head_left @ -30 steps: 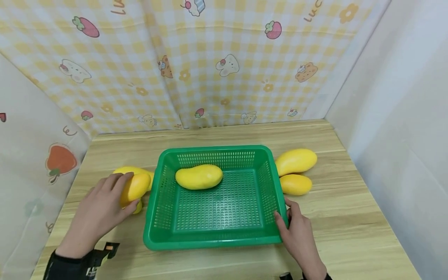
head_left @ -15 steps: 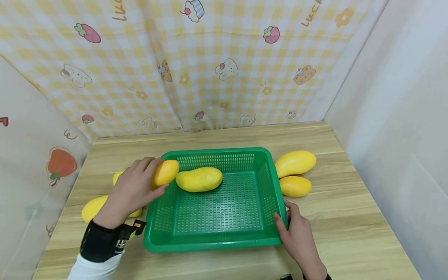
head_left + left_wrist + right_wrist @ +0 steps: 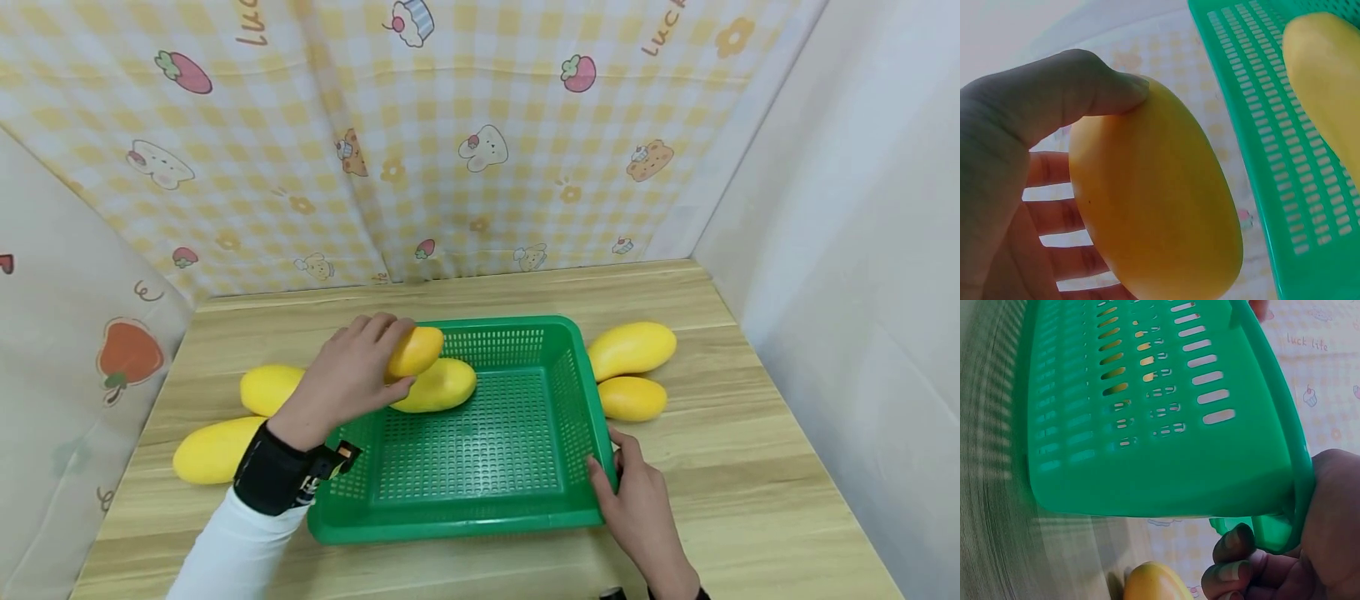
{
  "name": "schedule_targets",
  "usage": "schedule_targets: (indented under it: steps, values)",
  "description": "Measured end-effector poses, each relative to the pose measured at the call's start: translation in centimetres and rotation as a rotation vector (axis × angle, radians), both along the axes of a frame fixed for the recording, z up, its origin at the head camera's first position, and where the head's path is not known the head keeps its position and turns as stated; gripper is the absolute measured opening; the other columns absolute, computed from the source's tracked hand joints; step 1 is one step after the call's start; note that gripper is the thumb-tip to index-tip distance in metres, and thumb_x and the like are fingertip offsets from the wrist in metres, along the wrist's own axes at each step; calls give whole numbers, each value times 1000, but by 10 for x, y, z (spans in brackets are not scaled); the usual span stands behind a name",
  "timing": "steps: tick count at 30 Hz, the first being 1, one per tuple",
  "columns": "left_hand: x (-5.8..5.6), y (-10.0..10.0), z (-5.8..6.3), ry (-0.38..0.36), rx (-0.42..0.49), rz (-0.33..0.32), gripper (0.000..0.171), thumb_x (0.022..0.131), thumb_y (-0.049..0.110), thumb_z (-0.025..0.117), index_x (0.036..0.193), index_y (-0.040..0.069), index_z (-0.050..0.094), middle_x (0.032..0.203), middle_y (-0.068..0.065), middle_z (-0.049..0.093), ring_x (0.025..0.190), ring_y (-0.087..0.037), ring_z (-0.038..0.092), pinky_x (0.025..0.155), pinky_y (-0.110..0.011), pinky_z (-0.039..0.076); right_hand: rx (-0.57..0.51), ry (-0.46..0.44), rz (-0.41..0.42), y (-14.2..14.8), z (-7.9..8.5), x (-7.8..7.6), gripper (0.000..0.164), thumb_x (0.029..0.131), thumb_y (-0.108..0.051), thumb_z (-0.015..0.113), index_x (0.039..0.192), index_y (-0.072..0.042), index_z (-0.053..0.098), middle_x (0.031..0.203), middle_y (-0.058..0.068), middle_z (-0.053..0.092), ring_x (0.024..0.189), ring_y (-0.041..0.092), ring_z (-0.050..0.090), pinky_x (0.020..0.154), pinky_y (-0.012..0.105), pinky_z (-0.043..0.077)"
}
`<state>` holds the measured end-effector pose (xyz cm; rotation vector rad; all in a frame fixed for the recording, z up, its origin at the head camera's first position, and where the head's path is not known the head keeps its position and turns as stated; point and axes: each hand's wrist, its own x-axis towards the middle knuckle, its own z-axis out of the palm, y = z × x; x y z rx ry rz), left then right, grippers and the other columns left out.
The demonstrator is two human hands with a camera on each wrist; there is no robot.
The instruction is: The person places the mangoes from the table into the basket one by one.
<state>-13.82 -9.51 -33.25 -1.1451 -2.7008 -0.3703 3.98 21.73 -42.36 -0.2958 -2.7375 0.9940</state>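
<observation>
Left hand (image 3: 347, 377) brought mango (image 3: 418, 351) rightward; backdrop (image 3: 1335, 375) reads "luck life".

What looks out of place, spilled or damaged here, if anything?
Nothing stands out. The green basket sits upright and looks whole, the right hand gripping its rim. The mango in the left hand shows one tiny dark speck; the mangoes on the wood-grain table look intact.

Mango (image 3: 418, 351) in left grip (image 3: 343, 377)

In the head view, yellow-checked cloth (image 3: 427, 150) hangs at twelve o'clock, with fruit-printed white sheeting (image 3: 60, 333) at nine, plain white wall (image 3: 847, 250) at three, wood-grained tabletop (image 3: 480, 567) at six.
</observation>
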Motion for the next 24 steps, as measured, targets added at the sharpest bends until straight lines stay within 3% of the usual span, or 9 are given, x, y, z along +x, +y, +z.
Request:
schedule_targets:
  steps: [6, 11, 24]
  values:
    - [-4, 26, 1, 50, -42, -91, 61, 80, 31, 76, 128, 3, 51, 115, -17, 54, 101, -37, 52, 79, -49, 46, 7, -48, -19, -1, 4, 0, 43, 92, -14, 64, 127, 4, 50, 65, -3, 46, 51, 8, 41, 45, 23, 36]
    - [-6, 47, -6, 103, -64, -145, 57, 79, 32, 75, 124, 5, 53, 109, -15, 54, 96, -36, 53, 76, -47, 47, 15, -80, -24, -2, 4, -1, 44, 92, -15, 64, 128, 6, 50, 64, -2, 46, 52, 9, 42, 46, 23, 37]
    - [-5, 93, -28, 86, -160, -251, 57, 80, 36, 72, 127, 9, 53, 108, -12, 55, 89, -29, 52, 73, -42, 48, -30, -150, -45, -2, 5, -1, 41, 94, -19, 62, 125, 7, 51, 66, 0, 52, 56, 11, 48, 50, 24, 43]
